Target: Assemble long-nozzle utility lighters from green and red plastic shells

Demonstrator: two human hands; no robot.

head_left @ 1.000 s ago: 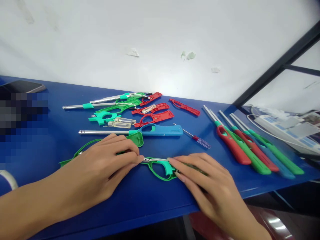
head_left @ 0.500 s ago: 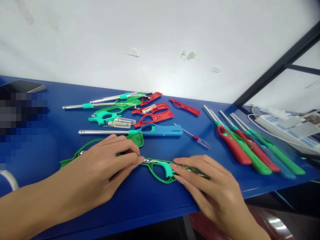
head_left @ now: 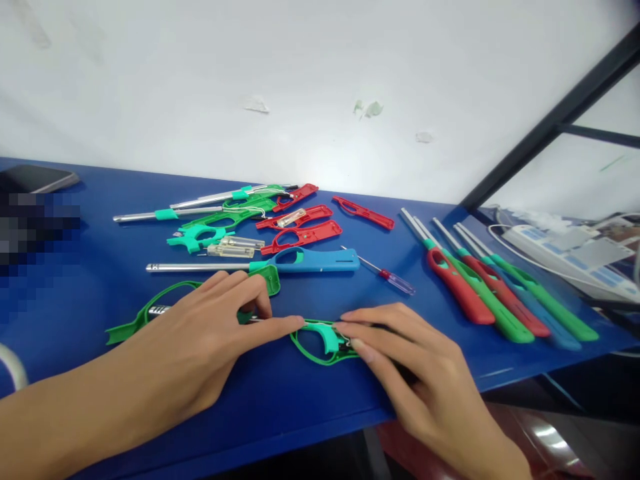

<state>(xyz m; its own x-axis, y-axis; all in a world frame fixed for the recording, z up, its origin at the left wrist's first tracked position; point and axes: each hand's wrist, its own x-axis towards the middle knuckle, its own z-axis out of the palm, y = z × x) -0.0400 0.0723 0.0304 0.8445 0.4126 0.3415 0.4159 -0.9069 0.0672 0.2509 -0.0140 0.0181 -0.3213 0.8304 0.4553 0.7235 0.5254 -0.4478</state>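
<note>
An opened green lighter casing half [head_left: 316,359] lies near the front of the table, its teal trigger [head_left: 327,338] and a thin wire showing inside. My left hand [head_left: 215,340] is closed on the casing's front part, thumb stretched along its upper edge close to the trigger. With thumb and fingertips, my right hand [head_left: 420,353] grips the handle section just behind the trigger, hiding most of it. Another green casing half [head_left: 127,328] sits partly under my left hand. A metal tube end [head_left: 159,310] shows beside that hand.
Beyond my hands lie a blue lighter [head_left: 320,261], a screwdriver [head_left: 397,281], clear fuel tanks [head_left: 233,250], and red casing halves [head_left: 315,235]. Several whole lighters [head_left: 463,290] line the right side. A phone [head_left: 43,179] rests far left; a white power strip [head_left: 570,257] is far right.
My left thumb has slid right along the casing toward the trigger. My right fingertips have shifted slightly at the trigger's rear. The whole view has moved a little.
</note>
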